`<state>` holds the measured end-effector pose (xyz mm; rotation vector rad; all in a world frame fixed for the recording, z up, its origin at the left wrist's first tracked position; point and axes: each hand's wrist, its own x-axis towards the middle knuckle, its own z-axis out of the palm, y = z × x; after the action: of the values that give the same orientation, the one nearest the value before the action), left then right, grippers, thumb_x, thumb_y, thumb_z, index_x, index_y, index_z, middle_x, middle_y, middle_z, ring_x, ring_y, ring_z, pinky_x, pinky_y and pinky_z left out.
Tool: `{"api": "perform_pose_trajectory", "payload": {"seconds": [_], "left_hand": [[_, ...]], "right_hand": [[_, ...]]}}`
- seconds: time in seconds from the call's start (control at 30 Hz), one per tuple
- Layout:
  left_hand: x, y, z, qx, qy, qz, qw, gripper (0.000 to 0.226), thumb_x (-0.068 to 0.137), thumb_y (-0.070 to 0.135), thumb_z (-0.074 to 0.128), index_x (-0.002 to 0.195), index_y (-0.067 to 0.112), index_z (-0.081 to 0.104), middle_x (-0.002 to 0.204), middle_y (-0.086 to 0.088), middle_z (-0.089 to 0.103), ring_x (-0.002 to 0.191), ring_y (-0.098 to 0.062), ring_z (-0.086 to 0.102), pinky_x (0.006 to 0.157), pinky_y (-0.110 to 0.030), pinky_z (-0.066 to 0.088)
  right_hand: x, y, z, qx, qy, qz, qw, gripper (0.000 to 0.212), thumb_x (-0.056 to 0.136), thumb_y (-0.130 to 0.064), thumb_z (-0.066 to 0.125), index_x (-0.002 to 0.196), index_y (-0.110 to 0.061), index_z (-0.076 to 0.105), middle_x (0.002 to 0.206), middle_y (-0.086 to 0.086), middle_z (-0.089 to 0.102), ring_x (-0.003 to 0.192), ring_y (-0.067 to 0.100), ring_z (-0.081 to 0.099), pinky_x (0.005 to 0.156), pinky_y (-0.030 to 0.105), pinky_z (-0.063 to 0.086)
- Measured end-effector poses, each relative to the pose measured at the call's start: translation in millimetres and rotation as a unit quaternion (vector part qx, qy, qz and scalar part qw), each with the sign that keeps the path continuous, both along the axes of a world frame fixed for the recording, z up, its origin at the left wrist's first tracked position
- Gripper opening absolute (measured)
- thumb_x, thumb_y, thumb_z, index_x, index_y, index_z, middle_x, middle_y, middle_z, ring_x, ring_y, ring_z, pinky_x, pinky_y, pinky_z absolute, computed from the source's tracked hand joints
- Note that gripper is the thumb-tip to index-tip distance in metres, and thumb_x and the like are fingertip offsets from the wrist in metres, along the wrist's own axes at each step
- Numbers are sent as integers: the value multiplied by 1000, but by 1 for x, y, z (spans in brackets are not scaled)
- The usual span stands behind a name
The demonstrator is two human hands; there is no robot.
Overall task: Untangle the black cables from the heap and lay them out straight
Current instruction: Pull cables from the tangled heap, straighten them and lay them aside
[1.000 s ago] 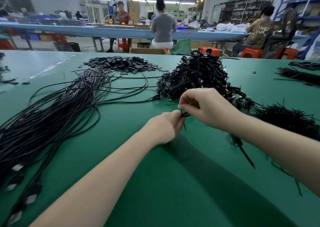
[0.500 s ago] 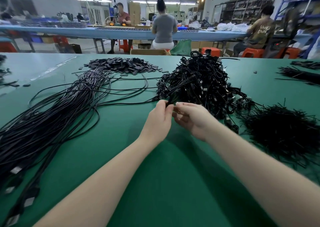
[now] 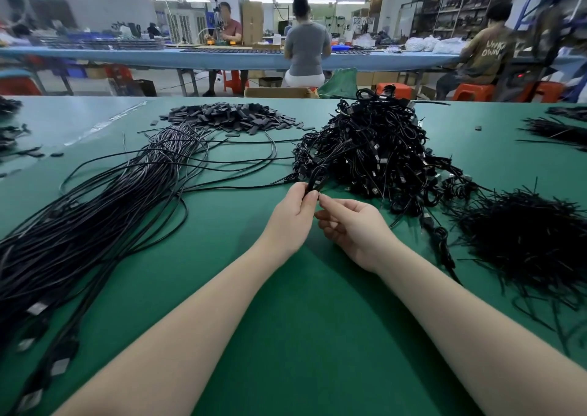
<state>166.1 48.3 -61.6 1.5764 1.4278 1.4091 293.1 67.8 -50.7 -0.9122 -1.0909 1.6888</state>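
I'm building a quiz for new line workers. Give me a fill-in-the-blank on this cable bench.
1. The left hand pinches a looped ____ at the heap.
2. The table is coloured ____.
3. The straightened cables lie on the person's ____ side.
4. The right hand holds ____.

Missing words: cable; green; left; nothing

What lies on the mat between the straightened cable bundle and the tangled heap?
Head view: a few loose black cables cross green mat from the bundle toward the heap.
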Motion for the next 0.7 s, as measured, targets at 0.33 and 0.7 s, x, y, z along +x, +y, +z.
{"api": "perform_pose_trajectory", "payload": {"seconds": [0.33, 0.7], "left_hand": [[0, 1, -2, 11, 4, -12, 1000, 16, 102, 23, 39, 93, 25, 52, 86, 21, 59, 70, 0, 49, 68, -23, 39], [0, 2, -1, -18, -101, -114, 988, 23, 104, 14, 34, 91, 21, 51, 53, 22, 43, 50, 1, 37, 47, -10, 31]], "right_hand": [[5, 0, 3, 5, -6, 53, 999, 11, 86, -18, 69, 86, -7, 67, 68, 4, 65, 60, 14, 61, 58, 21, 51], [9, 5, -2, -8, 24, 52, 998, 18, 69, -24, 78, 78, -10, 72, 71, 4, 67, 57, 10, 60, 54, 19, 49]]}}
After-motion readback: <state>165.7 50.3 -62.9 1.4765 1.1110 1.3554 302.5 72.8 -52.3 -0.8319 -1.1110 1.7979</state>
